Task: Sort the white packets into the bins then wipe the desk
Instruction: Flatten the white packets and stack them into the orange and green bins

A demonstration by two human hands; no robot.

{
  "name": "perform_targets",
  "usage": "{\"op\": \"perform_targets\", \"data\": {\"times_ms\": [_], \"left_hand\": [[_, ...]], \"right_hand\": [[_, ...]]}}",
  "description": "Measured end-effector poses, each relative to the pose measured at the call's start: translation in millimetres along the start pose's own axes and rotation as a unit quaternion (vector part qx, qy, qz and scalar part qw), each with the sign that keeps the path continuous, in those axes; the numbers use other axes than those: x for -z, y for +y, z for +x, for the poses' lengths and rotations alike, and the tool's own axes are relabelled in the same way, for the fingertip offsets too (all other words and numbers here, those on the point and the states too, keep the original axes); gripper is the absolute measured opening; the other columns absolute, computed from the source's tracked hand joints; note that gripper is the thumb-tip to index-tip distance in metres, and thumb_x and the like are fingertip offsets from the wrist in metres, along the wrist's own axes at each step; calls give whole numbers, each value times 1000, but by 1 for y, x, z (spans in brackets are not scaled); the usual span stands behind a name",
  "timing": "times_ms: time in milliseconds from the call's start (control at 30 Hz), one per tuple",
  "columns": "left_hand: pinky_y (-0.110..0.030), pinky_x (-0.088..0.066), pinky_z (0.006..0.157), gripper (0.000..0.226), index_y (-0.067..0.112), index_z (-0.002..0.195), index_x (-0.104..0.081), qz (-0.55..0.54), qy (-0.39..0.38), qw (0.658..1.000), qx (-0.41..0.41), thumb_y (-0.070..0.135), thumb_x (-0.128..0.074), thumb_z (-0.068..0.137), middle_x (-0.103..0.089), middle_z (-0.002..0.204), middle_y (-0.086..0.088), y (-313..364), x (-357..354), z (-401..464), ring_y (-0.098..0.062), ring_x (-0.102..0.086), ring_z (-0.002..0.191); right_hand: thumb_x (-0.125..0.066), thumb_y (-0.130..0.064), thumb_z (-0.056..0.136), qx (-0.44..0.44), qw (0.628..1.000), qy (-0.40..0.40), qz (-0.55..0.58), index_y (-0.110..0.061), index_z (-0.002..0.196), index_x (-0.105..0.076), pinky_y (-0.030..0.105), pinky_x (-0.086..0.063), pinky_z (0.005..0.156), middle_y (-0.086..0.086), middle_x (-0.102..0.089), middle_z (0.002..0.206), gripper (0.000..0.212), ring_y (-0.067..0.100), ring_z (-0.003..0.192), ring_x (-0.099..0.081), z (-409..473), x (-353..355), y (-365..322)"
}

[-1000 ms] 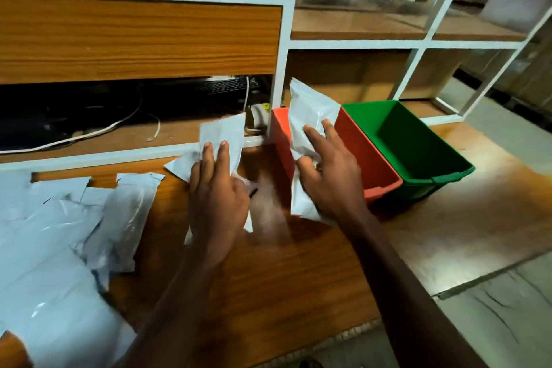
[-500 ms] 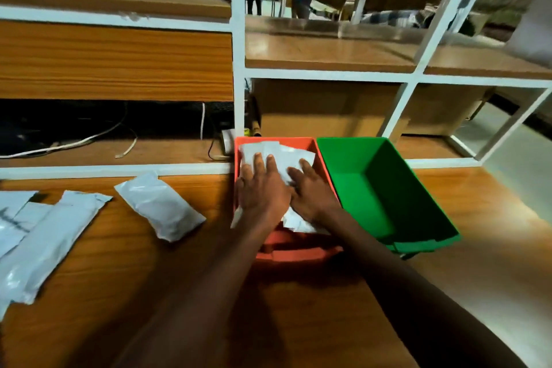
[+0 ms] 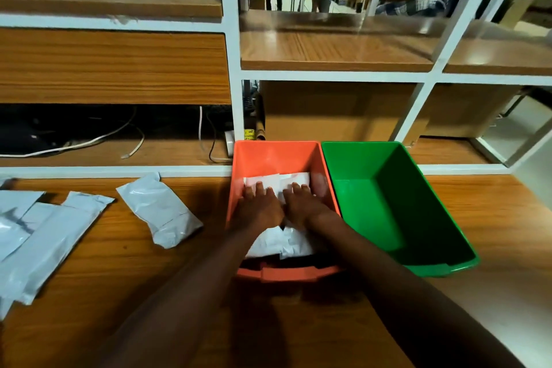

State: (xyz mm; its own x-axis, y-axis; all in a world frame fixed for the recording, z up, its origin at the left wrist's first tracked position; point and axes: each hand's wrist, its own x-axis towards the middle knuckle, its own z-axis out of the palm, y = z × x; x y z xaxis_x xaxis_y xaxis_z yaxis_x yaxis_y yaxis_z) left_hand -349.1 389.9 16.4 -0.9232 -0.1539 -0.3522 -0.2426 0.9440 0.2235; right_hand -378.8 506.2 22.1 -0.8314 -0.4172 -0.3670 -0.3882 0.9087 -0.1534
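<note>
- At the left edge of the desk (image 3: pixel 125 272), a brown wood-grain top with a soft sheen, lies a loose heap of white packets (image 3: pixel 38 245): flat, glossy plastic mailers, long and rectangular, overlapping one another.
- Just right of the heap, near the back edge, a single white packet (image 3: pixel 159 209) lies apart at a slant; it looks padded and wrinkled, with one end folded.
- Right of the middle, against the back edge, stands an orange bin (image 3: pixel 276 155), a smooth rectangular plastic tub with a lip handle on its near rim.
- Inside it lie two white packets (image 3: pixel 277 243), side by side and crumpled, covering most of the floor.
- The left hand (image 3: pixel 260 206) lies flat on the left packet, fingers straight and together, pressing down and gripping nothing.
- The right hand (image 3: pixel 301 203) lies flat on the right packet in the same way, fingers extended, beside the left hand.
- Touching the orange bin's right wall is a green bin (image 3: pixel 397 203) of the same shape and glossy plastic.
- Behind the desk rises a shelving unit (image 3: pixel 233 75) with a white painted frame and wood-grain boards.
- In its low left compartment, dark and shadowed, white cables (image 3: pixel 89 140) trail across the board.
- Beyond the shelves, blurred furniture shows in a bright room.
</note>
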Motion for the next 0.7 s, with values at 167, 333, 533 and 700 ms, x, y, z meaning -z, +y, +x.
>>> {"op": "perform_targets", "data": {"times_ms": [167, 333, 533, 700], "left_hand": [[-56, -4, 117, 63, 18, 155, -14, 193, -7, 979, -58, 25, -33, 96, -7, 164, -7, -8, -19, -21, -33, -9, 147], [-55, -8, 117, 60, 16, 155, -13, 165, 22, 983, -80, 20, -30, 97, -6, 164, -8, -3, -12, -44, -33, -9, 148], [-53, -34, 109, 61, 15, 145, -40, 21, 237, 962, -131, 27, -41, 85, -41, 152, -9, -27, 16, -111, -30, -36, 140], [-46, -9, 119, 63, 22, 154, -18, 9, 260, 965, -13, 50, -24, 98, -18, 162, -3, -101, 50, -162, -25, -15, 149]], "right_hand": [[-61, -1, 90, 11, 994, -84, -74, -11, 136, -55, 39, -42, 103, 19, -50, 141, 48, 35, 134, -48, -18, -10, -8], [-52, -8, 96, 45, 998, -28, -33, -10, 140, -48, 40, -34, 113, 19, -43, 145, 44, 36, 140, -36, -33, -14, 1], [-40, -21, 107, 98, 981, 165, 9, -9, 156, -25, 30, -18, 119, 16, -13, 166, 53, 28, 153, -17, -64, 33, -29], [-62, -12, 96, 249, 913, 296, 126, -10, 131, -61, 38, -46, 97, 16, -60, 136, 36, 33, 123, -59, -96, 55, -124]]}}
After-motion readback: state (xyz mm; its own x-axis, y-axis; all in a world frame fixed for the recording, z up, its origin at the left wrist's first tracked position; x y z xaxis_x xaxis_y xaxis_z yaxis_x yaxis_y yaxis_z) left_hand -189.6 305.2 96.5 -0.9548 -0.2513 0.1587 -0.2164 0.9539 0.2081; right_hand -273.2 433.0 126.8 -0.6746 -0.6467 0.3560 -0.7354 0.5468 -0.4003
